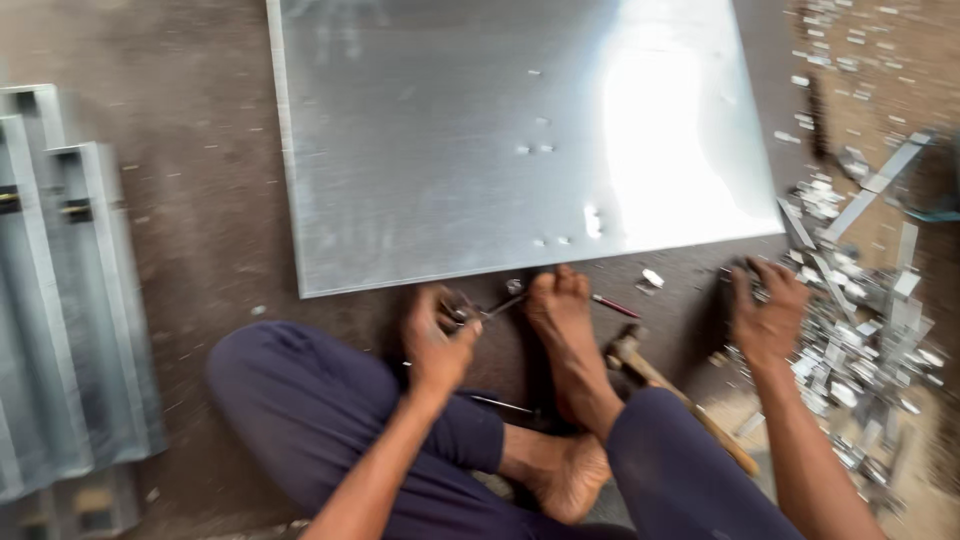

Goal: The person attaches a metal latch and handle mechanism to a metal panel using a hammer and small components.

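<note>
The left hand (pixel 437 345) has its grip curled tight around a small dark tool (pixel 462 312), thumb and fingers closed over it so that only a slim metal shaft pokes out to the right, its tip near the toes of a bare foot (pixel 560 310). The tool sits just below the near edge of a large metal sheet (pixel 480 130). Motion blur smears it, so I cannot tell what kind of tool it is.

The right hand (pixel 765 310) reaches out to the side, fingers bent down into a heap of small metal offcuts (pixel 860 350). Whether that grip has closed on a piece or merely rests among them, I cannot tell; the fingertips are lost in the scrap.

The sheet is flat, pale grey and shiny, with a broad white glare across its right half and a few small marks or holes scattered near the middle and lower edge. It lies on the brown floor (pixel 200 220), its near edge just ahead of the person's foot.

Between the foot and the right hand, a hammer (pixel 660 385) with a wooden handle lies on the floor, partly hidden by a knee in dark blue trousers. A thin red-handled tool (pixel 615 306) rests just beside the toes. At far left, long folded metal channels (pixel 70 300) lie side by side.
</note>
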